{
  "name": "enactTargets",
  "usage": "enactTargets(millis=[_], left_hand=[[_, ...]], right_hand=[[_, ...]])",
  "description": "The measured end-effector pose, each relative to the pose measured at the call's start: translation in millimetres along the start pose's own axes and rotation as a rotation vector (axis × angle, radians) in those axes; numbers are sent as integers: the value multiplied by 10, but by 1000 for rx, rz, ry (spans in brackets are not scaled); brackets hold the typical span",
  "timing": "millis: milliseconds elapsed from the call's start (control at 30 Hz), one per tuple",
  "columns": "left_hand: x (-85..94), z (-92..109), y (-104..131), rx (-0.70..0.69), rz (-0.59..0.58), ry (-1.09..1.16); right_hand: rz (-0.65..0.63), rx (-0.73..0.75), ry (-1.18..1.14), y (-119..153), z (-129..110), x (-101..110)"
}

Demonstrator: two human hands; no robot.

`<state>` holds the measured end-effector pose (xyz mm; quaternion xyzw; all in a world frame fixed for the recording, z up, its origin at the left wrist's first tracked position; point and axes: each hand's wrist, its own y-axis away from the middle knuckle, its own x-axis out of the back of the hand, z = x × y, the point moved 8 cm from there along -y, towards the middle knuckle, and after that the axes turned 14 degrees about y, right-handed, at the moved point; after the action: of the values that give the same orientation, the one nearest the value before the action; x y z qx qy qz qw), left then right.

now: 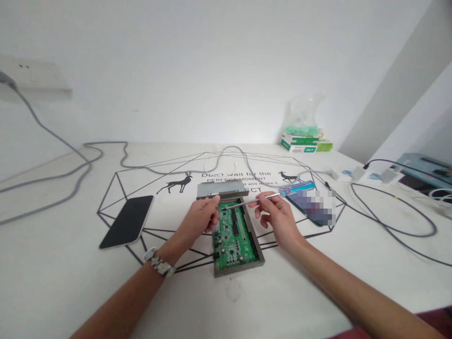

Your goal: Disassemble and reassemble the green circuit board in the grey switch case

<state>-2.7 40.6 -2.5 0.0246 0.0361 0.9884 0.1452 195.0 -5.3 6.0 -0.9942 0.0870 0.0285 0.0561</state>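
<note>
A green circuit board (231, 245) lies in an open, shallow metal case (259, 256) on the table in front of me. At its far end rests a grey metal panel (233, 193) with a raised front edge. My left hand (203, 214) is at the case's far left corner, thumb and fingers pressed together by the panel's edge; what they hold, if anything, is hidden. My right hand (275, 214) grips the metal shaft of a screwdriver (270, 197) between thumb and fingers. Its blue, clear handle points right, and its tip hovers over or touches the board's upper left; I cannot tell which.
A black-faced tablet or phone (129, 221) lies on the left. A phone (310, 207) sits under the screwdriver's handle on the right. Grey cables (158, 170) cross the table's back. A power strip (360, 175) and black cord are at right, boxes (300, 142) with a plastic bag behind.
</note>
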Motion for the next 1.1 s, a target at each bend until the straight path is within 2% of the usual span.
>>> enactTargets(millis=[167, 667, 867, 1100], left_hand=[[-28, -49, 17, 60, 13, 128], [-39, -111, 47, 84, 37, 127], [-43, -86, 71, 83, 39, 170], [-113, -134, 111, 214, 26, 338]], right_hand=[[3, 43, -18, 19, -55, 1], [-41, 84, 1, 53, -89, -64], [-73, 171, 61, 100, -179, -97], [-123, 230, 65, 120, -238, -138]])
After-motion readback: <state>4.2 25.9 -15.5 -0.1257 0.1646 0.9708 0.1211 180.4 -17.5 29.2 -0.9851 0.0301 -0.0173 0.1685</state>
